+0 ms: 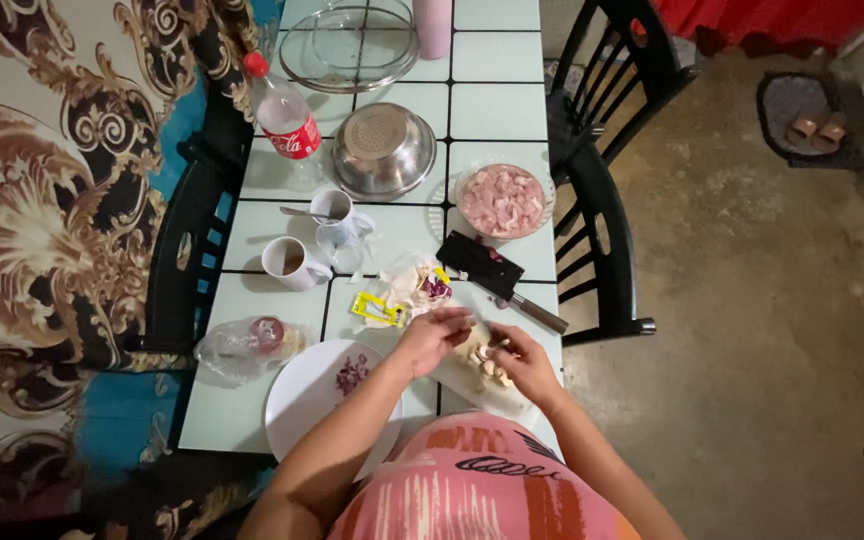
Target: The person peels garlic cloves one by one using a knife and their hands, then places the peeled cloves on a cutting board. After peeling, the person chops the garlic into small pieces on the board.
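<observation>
head camera looks down on a tiled table (482,110). left hand (432,335) curls its fingers around a small pale piece, probably garlic, over the cutting board (472,385). right hand (524,362) pinches a small knife (497,347) against the garlic cloves (487,365). a cleaver (497,275) lies just beyond, near the bowl of raw meat (502,200).

Front of hands: cleaver (497,275) + peel scraps (407,285) block fwd reach.
Left side: white plate (302,400), bagged jar (247,345) in way.
Mid table: cups (292,263), steel bowl (384,150), meat bowl (503,200) crowd it.
Free: bare tiles far right, by chair (602,240).
</observation>
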